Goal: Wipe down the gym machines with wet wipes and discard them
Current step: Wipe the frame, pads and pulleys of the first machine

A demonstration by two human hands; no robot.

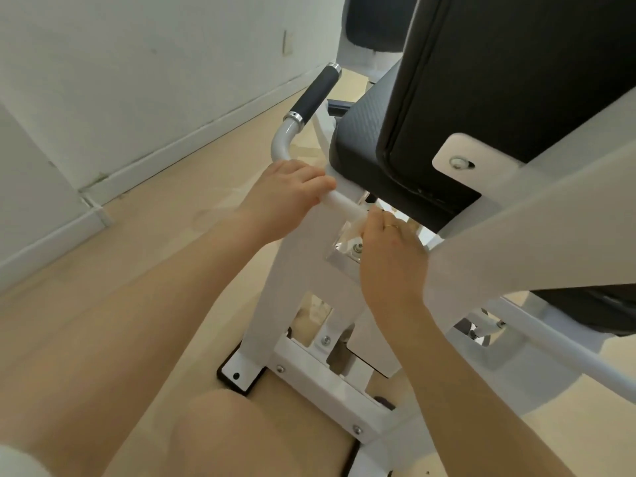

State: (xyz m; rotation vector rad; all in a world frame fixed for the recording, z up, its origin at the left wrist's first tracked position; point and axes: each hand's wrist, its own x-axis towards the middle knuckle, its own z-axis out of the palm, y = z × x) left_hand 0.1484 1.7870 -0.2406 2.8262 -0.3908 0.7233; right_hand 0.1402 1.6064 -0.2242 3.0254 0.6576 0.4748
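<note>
A white gym machine (292,270) with a black seat pad (361,139) and a black back pad (499,80) stands in front of me. Its white side handle bar (344,203) curves up to a black grip (315,92). My left hand (289,194) grips the bar just below the bend. At the bar's inner end, under the seat, the fingers of my right hand (392,259) curl around a small bunch of white wet wipe (354,230) and press it against the bar. Most of the wipe is hidden by the fingers.
A white wall with a baseboard (172,146) runs along the left, over pale wooden floor (137,270). A thick white frame beam (550,218) slants across the right, close to my right forearm. My bare knee (223,435) is next to the machine's foot plate (241,370).
</note>
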